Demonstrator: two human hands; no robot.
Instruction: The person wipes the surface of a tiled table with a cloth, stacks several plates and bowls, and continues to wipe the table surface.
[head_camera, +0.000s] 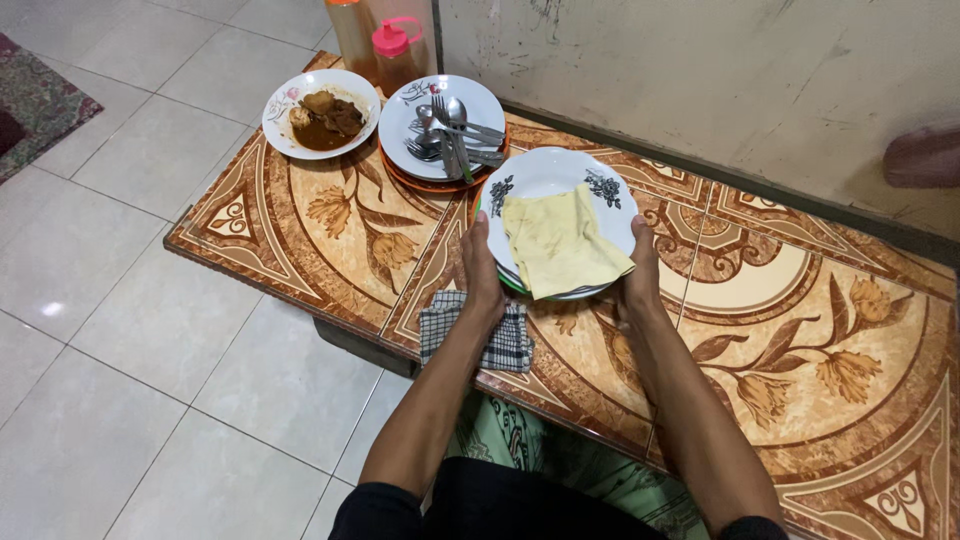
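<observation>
My left hand (480, 272) and my right hand (638, 280) grip the two sides of a small stack of plates (555, 178). The top plate is white with dark flower prints, and a green rim shows beneath it. A folded yellow cloth (560, 245) lies on the top plate. The stack sits at the middle of a low tiled ledge (330, 215) with brown flower patterns. Under my left wrist lies a black-and-white checked cloth (505, 340).
Behind the stack, a white plate (405, 120) on orange plates carries several spoons and forks (452, 135). To its left is a white bowl with brown stew (322, 115). Two bottles (385, 45), one with a pink cap, stand by the wall (700, 80). White floor tiles lie left.
</observation>
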